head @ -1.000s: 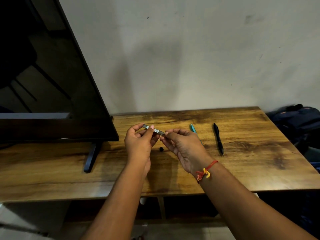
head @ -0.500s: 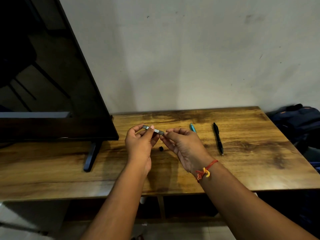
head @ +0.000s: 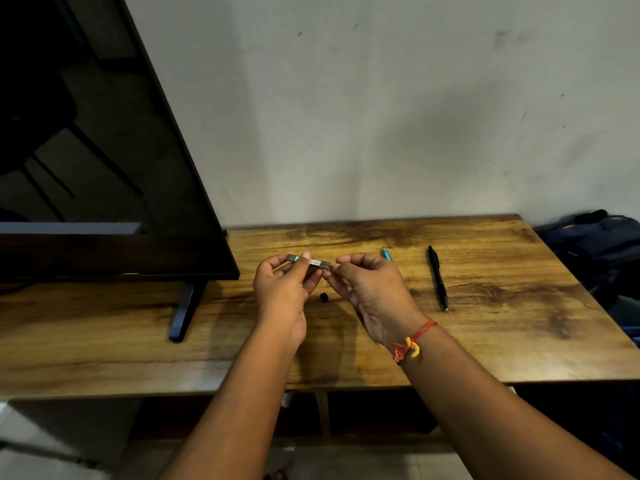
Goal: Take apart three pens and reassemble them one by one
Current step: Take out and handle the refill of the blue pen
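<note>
- Holding a grey pen barrel [head: 313,262] level in the air, the left grip [head: 282,289] has its thumb and fingers curled round the barrel's left half, above the middle of the table [head: 502,341].
- The right grip [head: 372,292] meets the barrel's right end with pinched fingertips. The part it pinches there is too small to tell.
- A small black piece [head: 323,296] lies loose on the table just below the two grips. It is probably a part of this same pen.
- The step in hand looks like work on the first pen, at its right end. Whether a part is coming out or going back in cannot be told from this view.
- The next move likely calls for a steady left hold and a straight pull or twist along the barrel's line. Any freed part should go down beside the black piece so that it does not roll away.
- A teal pen [head: 387,253] lies just behind the right grip, mostly hidden by it. A black pen [head: 438,277] lies whole, further to the right, and both seem untouched.
- The table is wood-grained brown with darker patches.
- A dark television [head: 86,168] stands on its left part, on a slim foot [head: 181,313].
- A plain scuffed wall [head: 381,116] rises behind the table, and a dark blue bag [head: 595,237] sits past its right edge.
- A red and yellow thread [head: 412,344] circles the right wrist.
</note>
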